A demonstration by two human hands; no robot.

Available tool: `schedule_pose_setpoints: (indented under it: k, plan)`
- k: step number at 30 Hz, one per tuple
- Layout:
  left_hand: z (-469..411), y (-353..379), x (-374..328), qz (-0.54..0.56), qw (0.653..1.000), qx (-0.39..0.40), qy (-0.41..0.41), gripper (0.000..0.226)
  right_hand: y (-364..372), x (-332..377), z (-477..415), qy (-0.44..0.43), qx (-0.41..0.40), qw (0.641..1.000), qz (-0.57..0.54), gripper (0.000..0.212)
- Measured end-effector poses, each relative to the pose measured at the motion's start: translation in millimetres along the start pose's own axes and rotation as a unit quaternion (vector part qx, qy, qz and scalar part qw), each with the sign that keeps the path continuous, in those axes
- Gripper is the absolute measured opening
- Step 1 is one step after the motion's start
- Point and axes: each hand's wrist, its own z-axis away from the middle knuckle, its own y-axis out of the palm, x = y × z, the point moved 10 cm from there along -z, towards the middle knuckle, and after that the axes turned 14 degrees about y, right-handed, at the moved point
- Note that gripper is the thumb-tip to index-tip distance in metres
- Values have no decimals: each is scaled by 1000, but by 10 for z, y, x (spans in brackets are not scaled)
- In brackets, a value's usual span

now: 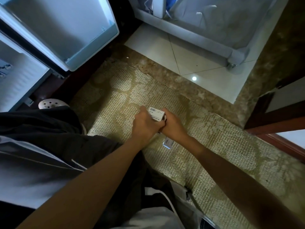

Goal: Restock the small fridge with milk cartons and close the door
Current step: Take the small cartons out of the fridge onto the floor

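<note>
Head view. Milk carton (156, 114): white, printed, gripped between both hands above the patterned carpet (189, 154), near its middle. Left hand (145, 125): closed on the carton's left side. Right hand (172, 125): closed on its right end. Second carton (168, 142): lying on the carpet, just beneath the right wrist. Fridge door (62, 30): open, upper left.

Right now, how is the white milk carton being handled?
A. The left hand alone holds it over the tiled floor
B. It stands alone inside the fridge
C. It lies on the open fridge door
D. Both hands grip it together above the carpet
D: the left hand and right hand both close around the milk carton above the patterned carpet, away from the open fridge door.
</note>
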Motion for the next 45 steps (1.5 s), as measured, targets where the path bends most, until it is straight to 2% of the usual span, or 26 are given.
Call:
schedule_pose_setpoints:
  k: [3, 7, 11, 17, 20, 25, 29, 32, 37, 42, 45]
  plan:
    - [-7, 92, -115, -16, 999, 41, 31, 51, -135, -76, -53, 0, -19, 1000, -12, 31]
    - [48, 296, -35, -47, 991, 128, -7, 49, -466, -451, -176, 55, -70, 993, -78, 41]
    - [35, 360, 91, -70, 987, 144, -19, 39, -630, -926, -367, 109, -133, 985, 8, 32]
    - [9, 496, 197, -111, 977, 181, -26, 40, -458, -1354, -599, 170, -121, 978, 13, 46]
    - [-35, 515, 283, -134, 974, 179, -40, 30, -346, -1374, -641, 184, -103, 976, 63, 54]
    - [-50, 491, 334, -108, 979, 156, -71, 40, -282, -1321, -702, 188, -67, 969, 145, 57]
    - [-48, 449, 313, -73, 985, 141, -61, 40, -355, -1158, -675, 160, -77, 945, 274, 74]
    - [-93, 272, 273, -10, 992, 103, -71, 34, -382, -876, -638, 120, -92, 933, 326, 78]
    - [-369, -615, 134, 73, 995, -35, -62, 21, -356, 306, -577, -20, -130, 935, 330, 57]
    - [-480, -1996, 3, 81, 979, -185, -33, 26, -249, 1921, -362, -167, -182, 937, 246, 35]
    - [-338, -2812, -20, 48, 961, -273, -10, 26, -50, 2778, -104, -237, -177, 939, 173, 29]
